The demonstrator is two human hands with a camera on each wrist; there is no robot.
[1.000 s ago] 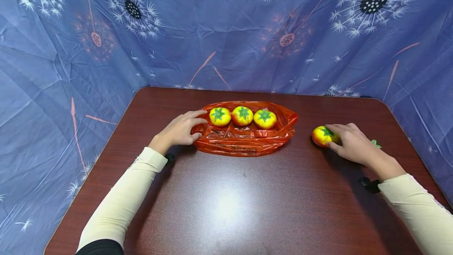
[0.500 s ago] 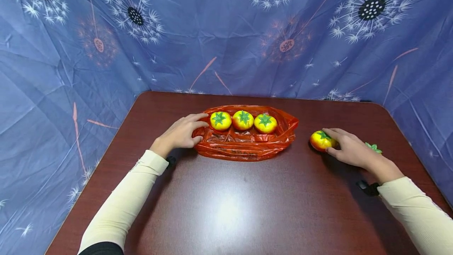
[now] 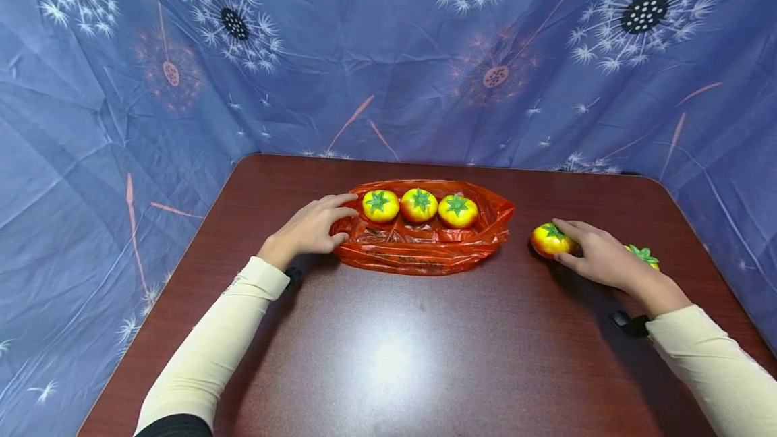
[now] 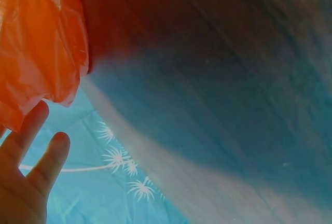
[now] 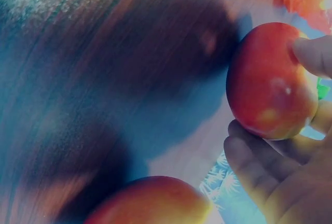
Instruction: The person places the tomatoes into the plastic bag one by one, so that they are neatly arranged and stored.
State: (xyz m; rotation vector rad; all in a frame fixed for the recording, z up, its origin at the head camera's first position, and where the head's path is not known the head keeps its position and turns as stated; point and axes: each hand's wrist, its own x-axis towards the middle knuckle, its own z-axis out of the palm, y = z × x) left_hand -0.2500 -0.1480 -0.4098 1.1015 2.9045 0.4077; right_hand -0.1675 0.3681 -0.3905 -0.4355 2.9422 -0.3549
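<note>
In the head view my right hand [image 3: 597, 253] grips a yellow-red tomato [image 3: 549, 241] with a green leafy top, thumb on the near side and fingers over it. The right wrist view shows the same tomato [image 5: 272, 81] between thumb and fingers. Partly hidden behind that hand lies another tomato [image 3: 645, 256]. My left hand [image 3: 312, 226] touches the left end of a red plastic bag [image 3: 400, 263], its fingers spread over the edge. In the left wrist view, fingers reach the orange-looking bag [image 4: 39, 37]. Three tomatoes [image 3: 419, 206] sit in a row on the bag.
The brown table [image 3: 388, 329] has rounded far corners and a bright glare spot near its middle. A blue dandelion-print cloth [image 3: 340, 52] hangs behind and along both sides. Dark wrist straps [image 3: 629, 324] show below the sleeves.
The camera view has shifted slightly. My right hand has edged slightly left and nearer with the tomato, showing more of the tomato behind it. My left hand stays at the bag.
</note>
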